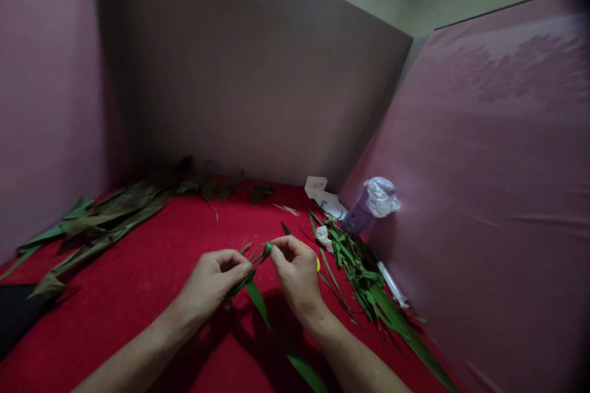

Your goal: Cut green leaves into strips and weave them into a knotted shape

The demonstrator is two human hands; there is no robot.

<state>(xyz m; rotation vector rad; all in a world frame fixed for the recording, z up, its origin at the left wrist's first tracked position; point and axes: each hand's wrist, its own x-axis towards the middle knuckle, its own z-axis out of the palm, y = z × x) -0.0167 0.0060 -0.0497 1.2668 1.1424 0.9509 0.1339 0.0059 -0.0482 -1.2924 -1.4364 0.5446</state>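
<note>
My left hand (214, 279) pinches a small bundle of thin stems and green leaf strips between thumb and fingers. Close by on the right, my right hand (295, 273) pinches a green leaf strip (267, 250) that is looped at the tip of the bundle. A long green leaf strip (257, 302) hangs down between the two hands. Lower down, another length of green leaf (306, 374) shows near my right forearm. Scissors with a yellow handle (318, 264) and a dark blade (286, 229) lie behind my right hand, partly hidden by it.
Red cloth (152, 258) covers the work surface. Large dried leaves (115, 212) lie at left, cut green leaves (359, 264) at right. A purple bottle (357, 215) topped with clear plastic (382, 198), thin sticks (286, 209), white papers (329, 202) and a syringe-like tube (391, 285) lie near the walls.
</note>
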